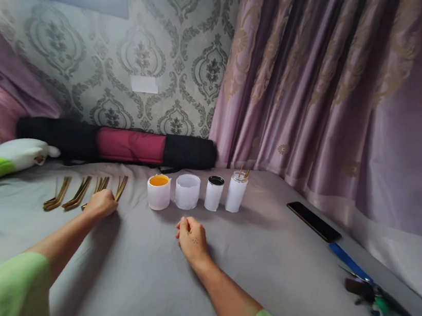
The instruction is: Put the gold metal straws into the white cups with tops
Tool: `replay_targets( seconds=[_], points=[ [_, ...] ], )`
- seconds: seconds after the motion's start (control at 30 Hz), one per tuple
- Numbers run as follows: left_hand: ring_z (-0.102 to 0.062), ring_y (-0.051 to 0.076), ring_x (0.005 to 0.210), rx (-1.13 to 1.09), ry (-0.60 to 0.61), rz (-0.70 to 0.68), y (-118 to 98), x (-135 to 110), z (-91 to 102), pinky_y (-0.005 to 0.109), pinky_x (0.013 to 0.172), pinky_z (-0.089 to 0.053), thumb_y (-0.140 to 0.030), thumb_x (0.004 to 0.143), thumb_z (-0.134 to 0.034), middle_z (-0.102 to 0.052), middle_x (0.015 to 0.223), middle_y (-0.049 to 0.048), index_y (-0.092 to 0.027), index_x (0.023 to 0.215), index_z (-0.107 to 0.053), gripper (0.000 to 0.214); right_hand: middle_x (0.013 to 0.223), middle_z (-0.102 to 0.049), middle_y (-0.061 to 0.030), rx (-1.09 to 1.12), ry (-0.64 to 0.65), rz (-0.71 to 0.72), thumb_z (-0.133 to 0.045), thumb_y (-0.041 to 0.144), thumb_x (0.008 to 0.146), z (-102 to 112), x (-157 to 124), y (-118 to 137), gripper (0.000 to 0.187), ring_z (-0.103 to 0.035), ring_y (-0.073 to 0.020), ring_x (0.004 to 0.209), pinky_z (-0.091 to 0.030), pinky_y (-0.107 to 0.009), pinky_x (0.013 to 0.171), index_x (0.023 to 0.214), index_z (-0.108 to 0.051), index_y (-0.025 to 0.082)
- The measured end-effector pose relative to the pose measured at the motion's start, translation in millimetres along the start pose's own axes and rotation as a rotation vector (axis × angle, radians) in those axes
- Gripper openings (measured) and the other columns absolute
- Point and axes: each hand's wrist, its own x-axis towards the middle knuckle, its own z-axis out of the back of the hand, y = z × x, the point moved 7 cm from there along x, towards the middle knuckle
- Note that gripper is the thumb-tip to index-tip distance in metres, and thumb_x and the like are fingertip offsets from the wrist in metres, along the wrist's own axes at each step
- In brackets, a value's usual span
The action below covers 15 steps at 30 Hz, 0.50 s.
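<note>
My left hand (101,203) is closed at the lower end of the rightmost bundle of thin brown sticks (122,187); its fingertips are mostly hidden. Beside it another bundle (102,184) is partly covered by the hand. Two more bundles of bent brown sticks (77,194) lie to the left. My right hand (193,238) rests on the grey sheet with its fingers curled and nothing visible in them. Beyond it stand a white-wrapped cup with orange inside (158,197), a whitish cup (187,192), a white cup with a dark top (213,194) and a white-wrapped jar (235,195) holding thin sticks.
A phone (313,222) lies at the right, near a blue strap (350,262) with keys (376,301). A black and maroon roll (130,146) runs along the wall. A white and green plush toy (8,160) lies at the left. Curtains (321,89) hang at the right.
</note>
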Motion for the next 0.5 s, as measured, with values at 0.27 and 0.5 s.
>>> replay_targets(
  seconds=[0.27, 0.5],
  points=[
    [-0.058, 0.026, 0.088, -0.026, 0.006, 0.102, 2.5, -5.4, 1.4, 0.032, 0.068, -0.045, -0.014, 0.063, -0.047, -0.064, 0.085, 0.0153, -0.015, 0.077, -0.064, 0.022, 0.053, -0.055, -0.0006, 0.004, 0.027, -0.016, -0.030, 0.042, 0.083, -1.0, 2.2, 0.1, 0.038, -0.049, -0.0091, 0.046, -0.034, -0.019, 0.044, 0.069, -0.055, 0.016],
    [-0.057, 0.026, 0.091, -0.054, -0.006, 0.123, 3.1, -6.0, 2.3, 0.033, 0.072, -0.044, -0.013, 0.063, -0.048, -0.063, 0.091, 0.0171, -0.013, 0.081, -0.065, 0.024, 0.055, -0.055, -0.0013, 0.030, 0.048, 0.005, -0.029, 0.045, 0.082, -2.1, 1.7, -0.6, 0.041, -0.048, -0.0098, 0.046, -0.033, -0.019, 0.042, 0.070, -0.055, 0.016]
  ],
)
